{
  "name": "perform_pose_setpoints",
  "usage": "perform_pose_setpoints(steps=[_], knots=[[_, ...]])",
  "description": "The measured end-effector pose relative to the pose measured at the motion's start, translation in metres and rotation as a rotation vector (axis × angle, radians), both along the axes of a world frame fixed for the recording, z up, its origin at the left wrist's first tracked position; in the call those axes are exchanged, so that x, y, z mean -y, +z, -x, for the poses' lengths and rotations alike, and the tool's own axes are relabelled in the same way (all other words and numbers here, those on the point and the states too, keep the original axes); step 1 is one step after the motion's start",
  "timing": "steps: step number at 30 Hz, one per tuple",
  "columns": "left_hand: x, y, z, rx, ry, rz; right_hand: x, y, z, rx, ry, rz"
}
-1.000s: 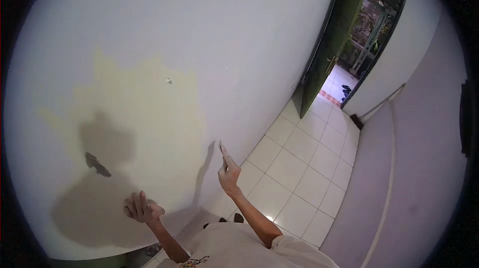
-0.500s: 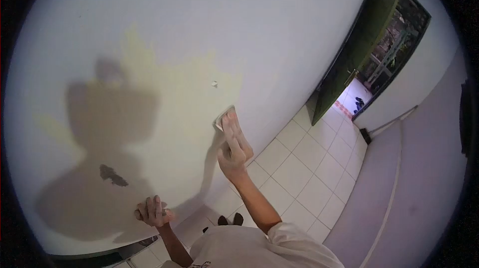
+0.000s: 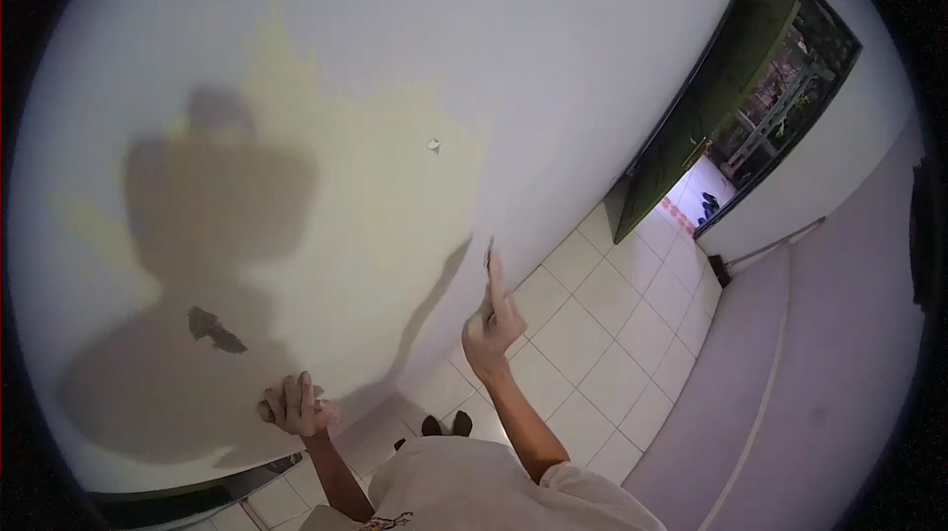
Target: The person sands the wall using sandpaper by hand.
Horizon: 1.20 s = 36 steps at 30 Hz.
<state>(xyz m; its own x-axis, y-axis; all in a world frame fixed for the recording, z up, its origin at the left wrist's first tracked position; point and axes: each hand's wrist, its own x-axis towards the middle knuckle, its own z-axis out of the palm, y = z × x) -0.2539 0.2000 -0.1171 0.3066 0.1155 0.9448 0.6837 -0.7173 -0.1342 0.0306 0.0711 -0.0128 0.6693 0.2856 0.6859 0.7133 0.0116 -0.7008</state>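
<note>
My right hand [image 3: 494, 328] is lifted just off the pale wall [image 3: 365, 205], its fingers extended along a thin flat piece of sandpaper [image 3: 490, 254] seen nearly edge-on. White dust coats the fingers. Low on the wall side, my left hand [image 3: 293, 408] is closed with its fingers curled. Whatever it may hold is hidden. A yellowish patch [image 3: 385, 126] shows through the wall's paint, with a small white chipped spot [image 3: 434, 146] in it. A dark grey mark [image 3: 215, 329] lies lower left, within my shadow.
Floor tiles [image 3: 583, 333] run along the wall to an open dark green door [image 3: 701, 116]. Dark footwear [image 3: 709, 205] lies beyond the doorway. A long-handled tool [image 3: 770, 252] leans at the opposite wall. My feet [image 3: 446, 424] are below.
My right hand has moved right and down, away from the wall patch, turning the sandpaper edge-on. My left hand stays curled, with only a slight shift. The view has tilted a little.
</note>
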Motion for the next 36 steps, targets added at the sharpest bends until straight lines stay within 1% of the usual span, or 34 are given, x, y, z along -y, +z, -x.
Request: perform_pose_setpoints(steps=[2,3,4,5,7,8,10,12,14,15,16,17,18,19,21,23,25,26,28,29,30,32,33,34,36], knots=[[0.004,0.014,-0.008,0.033,0.080,0.012,-0.015,0.059,-0.004,0.054,0.031,-0.098],[0.004,0.015,-0.010,0.030,0.081,0.014,-0.025,0.082,-0.010,0.193,0.026,-0.155],[0.004,0.016,-0.009,0.038,0.079,0.012,-0.032,0.095,-0.013,0.332,0.022,-0.213],[0.004,0.016,-0.008,0.045,0.078,0.008,-0.038,0.096,-0.015,0.329,0.028,-0.215],[0.002,0.006,-0.006,0.063,0.066,0.013,-0.053,0.093,-0.016,0.354,0.072,-0.094],[0.001,0.001,-0.004,0.080,0.046,0.024,-0.057,0.083,-0.017,0.350,0.085,-0.097],[-0.004,-0.010,0.004,0.057,0.043,0.009,-0.058,0.040,-0.020,0.471,-0.024,-0.070],[-0.001,-0.012,0.008,0.040,0.029,-0.002,-0.051,-0.008,-0.013,0.438,-0.042,-0.031],[-0.002,-0.010,0.003,0.049,0.033,0.013,-0.040,-0.058,-0.008,0.274,-0.042,0.079],[-0.003,-0.008,0.001,0.056,0.033,0.017,-0.031,-0.084,-0.008,0.282,-0.046,0.078],[-0.006,-0.005,0.000,0.050,0.046,0.000,-0.022,-0.110,-0.009,0.221,-0.018,0.177],[-0.005,-0.001,0.000,0.043,0.057,-0.020,-0.011,-0.127,-0.008,0.156,0.008,0.273],[-0.001,0.004,-0.003,0.049,0.049,-0.030,0.003,-0.135,-0.009,0.160,-0.002,0.264],[0.003,0.009,-0.007,0.063,0.047,-0.010,0.018,-0.133,-0.012,-0.001,0.061,0.285],[0.002,0.012,-0.011,0.087,0.045,0.002,0.034,-0.120,-0.018,-0.131,0.059,0.297],[0.005,0.007,-0.007,0.065,0.049,0.028,0.034,-0.054,-0.019,-0.055,-0.019,0.189],[0.006,0.008,-0.006,0.053,0.072,0.003,0.025,0.019,-0.017,0.099,-0.030,0.016],[0.004,0.009,-0.007,0.051,0.090,-0.027,0.020,0.051,-0.013,0.104,0.003,-0.014],[0.004,0.007,-0.004,0.030,0.100,-0.006,0.002,0.092,-0.014,0.103,0.038,-0.039],[0.004,0.006,-0.003,0.020,0.113,0.013,-0.012,0.106,-0.019,0.284,0.029,-0.069],[0.005,0.009,-0.003,0.016,0.124,0.020,-0.022,0.110,-0.019,0.463,0.024,-0.101],[0.007,0.015,-0.004,0.042,0.065,0.054,-0.040,0.089,-0.018,0.485,0.008,-0.078],[0.005,0.013,-0.006,0.078,0.063,0.002,-0.048,0.073,-0.016,0.495,0.004,-0.068],[0.003,0.005,-0.003,0.073,0.087,0.007,-0.055,0.057,-0.014,0.505,0.001,-0.058],[0.002,-0.011,0.002,0.042,0.038,0.048,-0.049,0.016,-0.004,0.401,-0.061,0.018]])
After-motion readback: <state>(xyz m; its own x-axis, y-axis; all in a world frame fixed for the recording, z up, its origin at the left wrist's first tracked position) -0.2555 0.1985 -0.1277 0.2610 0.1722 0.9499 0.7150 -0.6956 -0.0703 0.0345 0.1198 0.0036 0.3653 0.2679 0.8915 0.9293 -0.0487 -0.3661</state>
